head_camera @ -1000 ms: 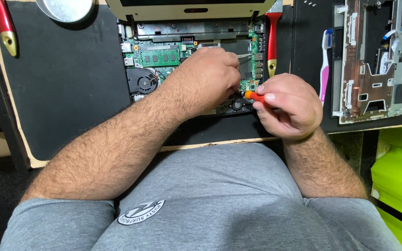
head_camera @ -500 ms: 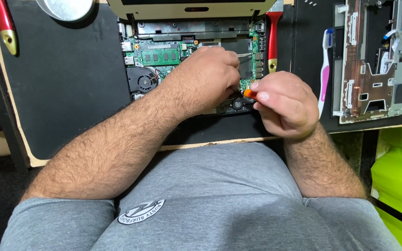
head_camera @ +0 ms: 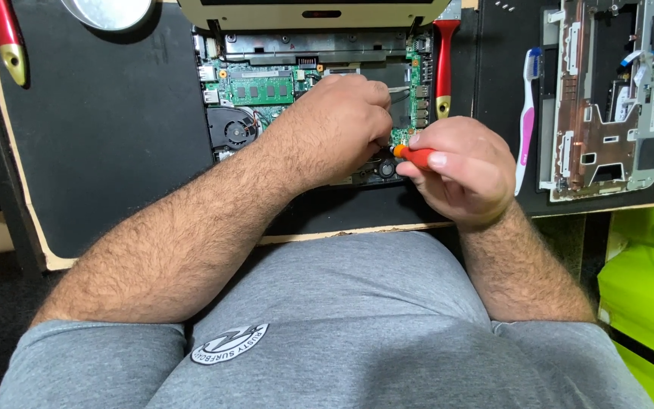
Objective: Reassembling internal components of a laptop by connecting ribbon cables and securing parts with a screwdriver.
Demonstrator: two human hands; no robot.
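Right hand (head_camera: pixel 459 170) grip pinching orange screwdriver (head_camera: pixel 414 156), left hand (head_camera: pixel 338 125) just beside it, grip state unclear, resting on open laptop (head_camera: pixel 259 91), red-handled tool (head_camera: pixel 443 64) above.

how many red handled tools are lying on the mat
2: one red-handled tool with a gold tip at the mat's top left corner, another beside the opened laptop's right edge. Others may be hidden.

Upper centre of frame: green circuit board (head_camera: pixel 260 89) inside the opened laptop, beside a black round fan (head_camera: pixel 232 127); the screwdriver (head_camera: pixel 415 156) pinched in the right hand (head_camera: pixel 463 170) shows an orange handle. Just above it lies a red-handled tool (head_camera: pixel 443 64) with a gold tip, and a second red-and-gold tool (head_camera: pixel 7 36) sits at upper left on the black mat (head_camera: pixel 107 129). At right, a pink-and-white toothbrush (head_camera: pixel 527 121) with a blue head lies beside a silver and copper-toned frame (head_camera: pixel 607 98); lower right shows a lime-green bin (head_camera: pixel 645 280), and the shirt (head_camera: pixel 327 333) is grey with a white-and-black oval emblem.
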